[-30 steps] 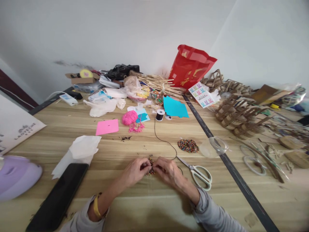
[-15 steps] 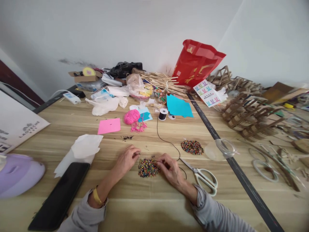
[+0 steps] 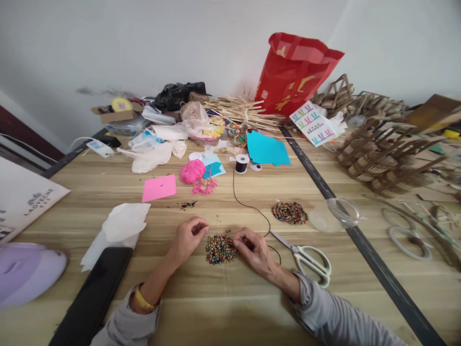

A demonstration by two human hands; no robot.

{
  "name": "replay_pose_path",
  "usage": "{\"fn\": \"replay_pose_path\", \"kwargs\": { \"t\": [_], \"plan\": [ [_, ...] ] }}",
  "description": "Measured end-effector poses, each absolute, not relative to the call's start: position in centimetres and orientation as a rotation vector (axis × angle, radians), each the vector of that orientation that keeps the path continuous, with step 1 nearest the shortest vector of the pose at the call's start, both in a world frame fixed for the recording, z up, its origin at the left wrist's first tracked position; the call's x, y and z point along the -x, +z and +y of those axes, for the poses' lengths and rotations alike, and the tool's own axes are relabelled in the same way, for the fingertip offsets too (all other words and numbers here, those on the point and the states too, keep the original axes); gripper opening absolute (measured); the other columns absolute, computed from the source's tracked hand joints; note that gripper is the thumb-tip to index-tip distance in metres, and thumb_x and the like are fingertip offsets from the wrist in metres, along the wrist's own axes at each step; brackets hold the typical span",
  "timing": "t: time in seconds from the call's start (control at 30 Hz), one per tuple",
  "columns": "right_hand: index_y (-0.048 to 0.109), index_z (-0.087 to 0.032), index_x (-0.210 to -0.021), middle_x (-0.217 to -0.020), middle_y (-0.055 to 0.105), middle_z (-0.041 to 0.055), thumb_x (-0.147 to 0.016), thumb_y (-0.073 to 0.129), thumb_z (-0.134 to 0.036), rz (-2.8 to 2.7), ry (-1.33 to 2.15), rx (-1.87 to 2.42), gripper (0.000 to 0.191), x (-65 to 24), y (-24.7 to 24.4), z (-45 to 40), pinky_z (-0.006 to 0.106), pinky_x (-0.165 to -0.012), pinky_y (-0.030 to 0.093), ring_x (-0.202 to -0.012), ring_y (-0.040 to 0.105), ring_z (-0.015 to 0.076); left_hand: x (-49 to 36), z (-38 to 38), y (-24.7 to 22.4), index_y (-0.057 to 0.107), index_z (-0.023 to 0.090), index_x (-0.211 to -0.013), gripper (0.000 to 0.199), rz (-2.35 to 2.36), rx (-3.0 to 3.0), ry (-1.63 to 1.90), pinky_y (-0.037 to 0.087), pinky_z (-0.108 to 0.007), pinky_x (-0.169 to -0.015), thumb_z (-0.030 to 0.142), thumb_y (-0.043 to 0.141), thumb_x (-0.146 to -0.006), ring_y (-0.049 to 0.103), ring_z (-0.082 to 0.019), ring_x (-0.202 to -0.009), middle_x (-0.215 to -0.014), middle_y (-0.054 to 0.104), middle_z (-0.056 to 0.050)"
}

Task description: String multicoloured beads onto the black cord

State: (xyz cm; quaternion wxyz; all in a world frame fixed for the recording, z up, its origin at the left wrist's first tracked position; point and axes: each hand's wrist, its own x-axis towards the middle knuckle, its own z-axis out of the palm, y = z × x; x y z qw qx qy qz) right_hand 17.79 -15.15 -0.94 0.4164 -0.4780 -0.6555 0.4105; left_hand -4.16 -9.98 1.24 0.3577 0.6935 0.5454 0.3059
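Many small multicoloured beads [image 3: 220, 250] lie in a loose pile on the wooden table. My left hand [image 3: 188, 239] hovers at the pile's upper left, thumb and forefinger brought together; whatever may be between the tips is too small to make out. At the pile's right edge my right hand [image 3: 255, 251] pinches the end of a thin black cord [image 3: 249, 205]. That cord runs from a white-flanged spool [image 3: 241, 164] and passes partly behind the right hand. White-handled scissors [image 3: 309, 262] lie open just right of that hand. Beyond them is a coiled string of beads [image 3: 289, 213].
A black phone-like slab [image 3: 95, 293] and white paper [image 3: 124, 223] lie at left. Pink yarn [image 3: 192, 171], a pink card [image 3: 159, 188] and black bits [image 3: 187, 205] sit farther back. Small woven baskets [image 3: 374, 163] crowd the right, and a red bag [image 3: 293, 77] stands behind.
The view has shifted slightly. A tiny bead-like thing seen at my left fingertips no longer shows there. My right hand stays by the pile with the cord.
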Motion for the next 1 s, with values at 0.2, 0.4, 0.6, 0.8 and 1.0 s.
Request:
{"fn": "replay_pose_path", "kwargs": {
  "t": [0.2,0.4,0.6,0.8,1.0],
  "plan": [
    [0.057,-0.018,-0.078,-0.064,0.053,0.0000,-0.092,0.050,-0.034,-1.710,0.932,1.144,0.022,-17.6,0.0,-15.6,0.023,-0.051,0.036,-0.055,0.046,0.0116,3.4,-10.8,1.8,0.063,0.013,-0.075,0.023,1.132,-1.282,0.784,0.047,-0.024,-0.061,0.034,0.069,-0.069,0.059,-0.013,-0.061,-0.065,0.067,-0.003],
    [0.055,-0.019,-0.079,-0.066,0.052,0.0004,-0.094,0.045,-0.030,-1.833,0.821,1.058,0.021,-17.6,0.3,-15.9,0.023,-0.055,0.038,-0.059,0.047,0.0126,2.5,-11.7,2.2,0.063,0.012,-0.074,0.028,1.019,-1.194,0.687,0.048,-0.024,-0.062,0.036,0.076,-0.065,0.058,-0.012,-0.059,-0.067,0.069,-0.004],
    [0.054,-0.018,-0.081,-0.068,0.053,0.0005,-0.094,0.044,-0.026,-1.898,0.735,0.983,0.019,-17.5,-0.1,-16.1,0.023,-0.055,0.036,-0.057,0.047,0.0117,2.2,-12.0,2.1,0.065,0.011,-0.074,0.030,0.964,-1.137,0.646,0.047,-0.024,-0.065,0.033,0.080,-0.060,0.059,-0.011,-0.062,-0.069,0.069,-0.002],
    [0.055,-0.018,-0.082,-0.067,0.052,0.0001,-0.095,0.044,-0.025,-1.914,0.697,0.946,0.018,-17.5,-0.2,-16.2,0.021,-0.053,0.035,-0.056,0.046,0.0107,2.2,-11.9,1.5,0.067,0.011,-0.075,0.030,0.941,-1.154,0.621,0.044,-0.023,-0.067,0.030,0.083,-0.058,0.059,-0.012,-0.066,-0.070,0.068,-0.002],
    [0.054,-0.018,-0.081,-0.066,0.052,-0.0002,-0.093,0.046,-0.024,-1.949,0.669,0.935,0.016,-17.5,-0.6,-16.3,0.021,-0.052,0.035,-0.054,0.045,0.0105,2.1,-12.0,0.7,0.069,0.011,-0.075,0.031,0.907,-1.163,0.612,0.043,-0.022,-0.063,0.032,0.083,-0.058,0.057,-0.011,-0.063,-0.069,0.068,-0.002]
  ]
}}
